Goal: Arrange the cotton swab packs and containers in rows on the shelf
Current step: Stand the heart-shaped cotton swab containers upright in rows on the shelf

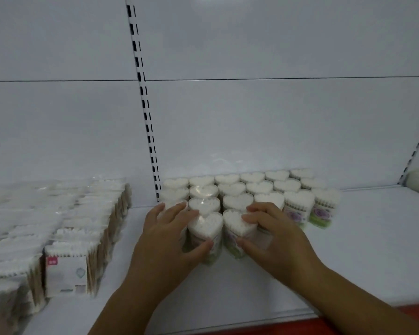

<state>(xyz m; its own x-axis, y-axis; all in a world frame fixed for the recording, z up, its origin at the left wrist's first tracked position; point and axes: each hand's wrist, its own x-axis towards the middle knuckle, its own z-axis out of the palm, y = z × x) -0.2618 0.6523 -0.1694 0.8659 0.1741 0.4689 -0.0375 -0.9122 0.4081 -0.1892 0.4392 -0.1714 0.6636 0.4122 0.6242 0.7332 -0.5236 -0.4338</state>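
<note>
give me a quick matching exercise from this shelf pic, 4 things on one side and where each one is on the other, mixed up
Things:
1. left hand
2. right hand
3. flat swab packs
4. slotted upright

Places:
A. on the back wall, behind the containers
B. in rows on the left part of the shelf
C. on the front heart-shaped container of the right-hand pair
D. around the front heart-shaped container of the left-hand pair

Pairs: 1-D, 2-C, 3-B, 4-A

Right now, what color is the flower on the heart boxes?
Purple flower, with green below, head view.
</note>
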